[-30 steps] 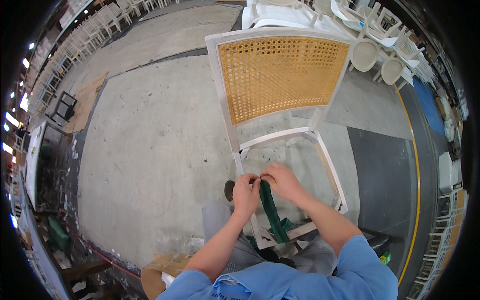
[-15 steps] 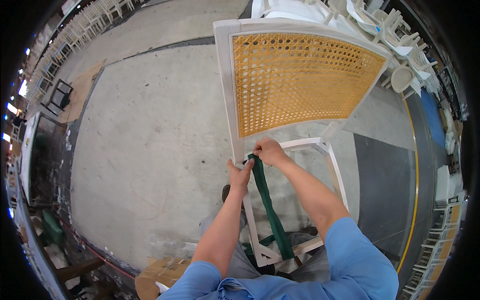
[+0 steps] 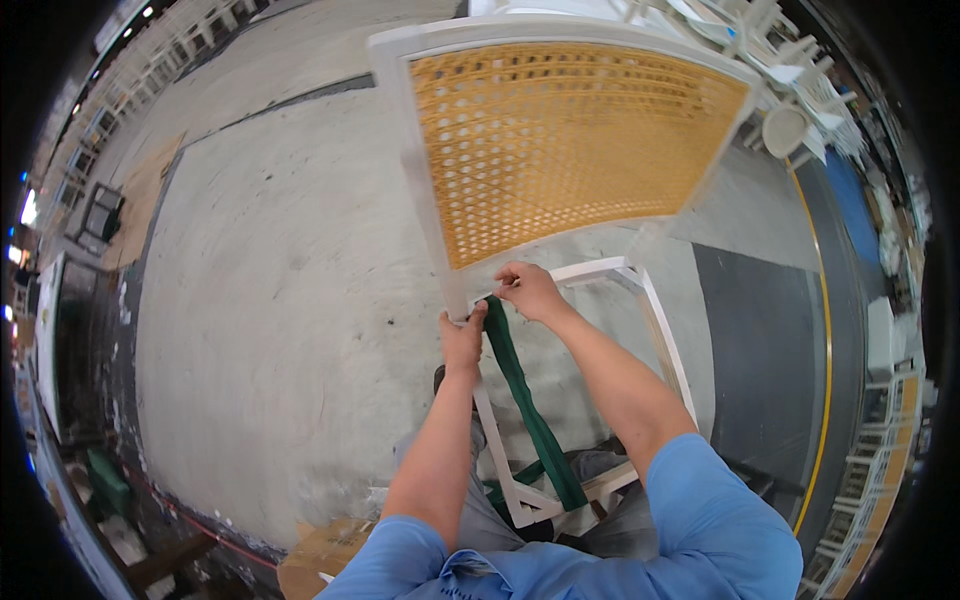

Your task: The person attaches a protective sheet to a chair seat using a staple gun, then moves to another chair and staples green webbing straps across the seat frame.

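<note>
A white chair frame [image 3: 662, 322] with a woven cane back [image 3: 570, 140] stands before me on a concrete floor. A green webbing strap [image 3: 527, 405] runs from the seat's front rail up to the back rail. My left hand [image 3: 463, 340] grips the frame's left rear corner, with its thumb against the strap's upper end. My right hand [image 3: 530, 290] pinches the strap's top end against the back rail. My forearms in blue sleeves come up from the lower edge.
Rows of white chairs [image 3: 790, 90] stand at the upper right and upper left. A dark mat with a yellow line [image 3: 770, 360] lies to the right. Cardboard [image 3: 320, 555] and clutter sit at the lower left.
Both hands have moved from the seat's front rail up toward the back rail, drawing the green strap out long across the open seat. The view has tilted closer to the chair back.
</note>
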`<state>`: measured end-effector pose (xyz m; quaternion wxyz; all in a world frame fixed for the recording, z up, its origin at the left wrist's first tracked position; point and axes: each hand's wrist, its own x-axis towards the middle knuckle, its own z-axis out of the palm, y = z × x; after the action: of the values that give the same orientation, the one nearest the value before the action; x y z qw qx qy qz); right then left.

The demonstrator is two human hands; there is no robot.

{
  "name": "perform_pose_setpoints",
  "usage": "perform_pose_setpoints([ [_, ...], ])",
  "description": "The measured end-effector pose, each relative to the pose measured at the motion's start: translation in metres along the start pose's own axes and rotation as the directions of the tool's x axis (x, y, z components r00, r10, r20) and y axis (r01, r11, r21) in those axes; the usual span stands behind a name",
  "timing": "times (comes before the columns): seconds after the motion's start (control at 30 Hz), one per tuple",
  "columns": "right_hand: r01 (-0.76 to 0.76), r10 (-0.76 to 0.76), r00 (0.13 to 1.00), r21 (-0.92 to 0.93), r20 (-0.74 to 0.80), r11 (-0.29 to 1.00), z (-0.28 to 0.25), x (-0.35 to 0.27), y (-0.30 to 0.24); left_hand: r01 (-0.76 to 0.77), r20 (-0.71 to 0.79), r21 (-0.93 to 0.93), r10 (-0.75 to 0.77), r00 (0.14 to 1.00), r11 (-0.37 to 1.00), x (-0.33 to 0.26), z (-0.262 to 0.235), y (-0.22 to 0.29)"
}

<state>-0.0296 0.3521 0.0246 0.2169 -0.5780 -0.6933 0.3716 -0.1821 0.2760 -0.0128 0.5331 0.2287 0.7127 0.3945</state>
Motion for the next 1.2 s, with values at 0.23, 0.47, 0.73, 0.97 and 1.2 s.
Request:
perform_pose_setpoints([
  [0.23, -0.165, 0.288, 0.907, 0.370, -0.308, 0.914, -0.076, -0.232, 0.023, 0.019, 0.115, -0.036, -0.015, 0.993, 0.999, 0.009, -0.001, -0.025],
  [0.47, -0.542, 0.591, 0.409, 0.336, -0.695, 0.770, -0.143, -0.572, 0.062, 0.043, 0.244, -0.005, -0.041, 0.969, 0.999, -0.038, 0.020, -0.006],
  [0.73, -0.898, 0.781, -0.265, 0.440, -0.565, 0.014, -0.189, -0.725, 0.160, 0.075, 0.391, 0.037, -0.083, 0.916, 0.997, -0.035, 0.018, 0.002],
  [0.97, -0.657, 0.865, 0.039, 0.639, -0.500, 0.399, -0.189, -0.699, 0.183, -0.187, -0.016, -0.183, 0.187, 0.982, 0.965, 0.002, -0.029, 0.003],
  [1.2, -0.537, 0.606, 0.473, 0.336, -0.640, 0.774, -0.220, -0.585, 0.067, -0.018, -0.099, 0.099, 0.028, 0.995, 0.995, -0.010, -0.011, -0.011],
])
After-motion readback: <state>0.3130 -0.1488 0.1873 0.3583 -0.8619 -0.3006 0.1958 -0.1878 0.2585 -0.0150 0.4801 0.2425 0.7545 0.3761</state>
